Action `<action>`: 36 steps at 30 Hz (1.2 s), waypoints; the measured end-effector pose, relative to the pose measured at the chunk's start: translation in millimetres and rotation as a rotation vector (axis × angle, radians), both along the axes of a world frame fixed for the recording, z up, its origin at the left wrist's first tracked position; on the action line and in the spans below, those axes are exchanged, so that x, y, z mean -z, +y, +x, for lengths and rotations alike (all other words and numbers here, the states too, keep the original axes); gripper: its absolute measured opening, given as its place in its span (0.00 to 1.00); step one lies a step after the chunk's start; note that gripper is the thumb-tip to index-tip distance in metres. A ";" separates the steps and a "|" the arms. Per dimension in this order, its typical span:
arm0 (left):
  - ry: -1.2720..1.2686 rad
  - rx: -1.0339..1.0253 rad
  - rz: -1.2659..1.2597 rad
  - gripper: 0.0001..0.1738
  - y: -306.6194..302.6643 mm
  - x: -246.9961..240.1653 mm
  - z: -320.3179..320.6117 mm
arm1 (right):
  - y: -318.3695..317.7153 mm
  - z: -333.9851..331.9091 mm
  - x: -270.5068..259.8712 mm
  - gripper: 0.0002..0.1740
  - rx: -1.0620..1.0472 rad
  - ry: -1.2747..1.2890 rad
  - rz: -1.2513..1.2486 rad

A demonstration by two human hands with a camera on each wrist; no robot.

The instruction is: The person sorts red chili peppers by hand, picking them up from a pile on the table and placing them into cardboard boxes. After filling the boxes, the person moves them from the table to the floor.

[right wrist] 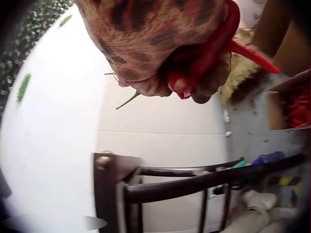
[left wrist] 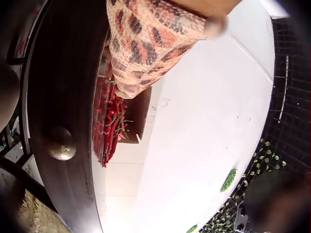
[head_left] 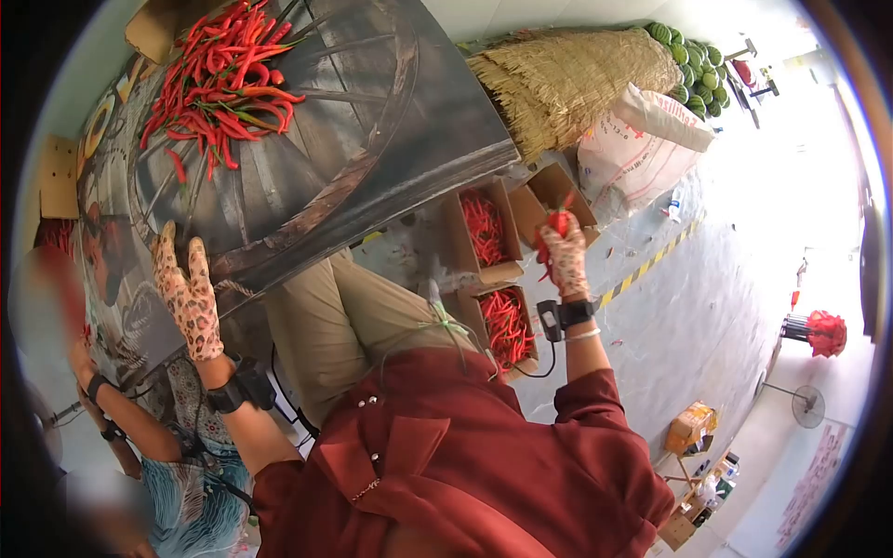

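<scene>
The right hand (head_left: 565,256), in a leopard-print glove, grips several red chilies (head_left: 558,221) above an open cardboard box (head_left: 530,206) beside the table. In the right wrist view, the curled fingers of the right hand (right wrist: 160,53) hold red chilies (right wrist: 206,56), with green stems sticking out. The gloved left hand (head_left: 191,298) rests at the table's near edge with fingers extended, below a pile of red chilies (head_left: 223,84) on the dark table (head_left: 372,139). In the left wrist view, red chilies (left wrist: 114,126) lie past the left hand (left wrist: 146,43).
Two boxes of red chilies (head_left: 484,228) (head_left: 507,325) stand on the floor beside the table. Behind them are a white sack (head_left: 642,158), a straw bundle (head_left: 577,79) and watermelons (head_left: 688,65). Another person's arm (head_left: 135,418) reaches in at the left.
</scene>
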State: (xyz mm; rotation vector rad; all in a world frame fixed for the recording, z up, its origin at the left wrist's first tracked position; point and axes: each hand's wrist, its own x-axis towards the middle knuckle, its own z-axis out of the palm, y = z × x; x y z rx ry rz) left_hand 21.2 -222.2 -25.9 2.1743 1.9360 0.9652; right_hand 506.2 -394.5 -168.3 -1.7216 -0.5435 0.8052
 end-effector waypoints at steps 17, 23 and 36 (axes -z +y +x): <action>0.030 -0.060 0.086 0.24 -2.3 -3.4 -1.3 | 32.8 20.9 161.3 0.28 -0.373 -0.567 -0.494; 0.045 -0.037 0.145 0.23 -1.1 4.9 -8.6 | 68.1 -10.9 48.8 0.18 -0.812 -0.189 -0.323; -0.040 -0.039 0.136 0.18 -2.8 -2.7 -10.9 | 244.9 -198.9 -208.3 0.05 -1.464 -0.441 0.700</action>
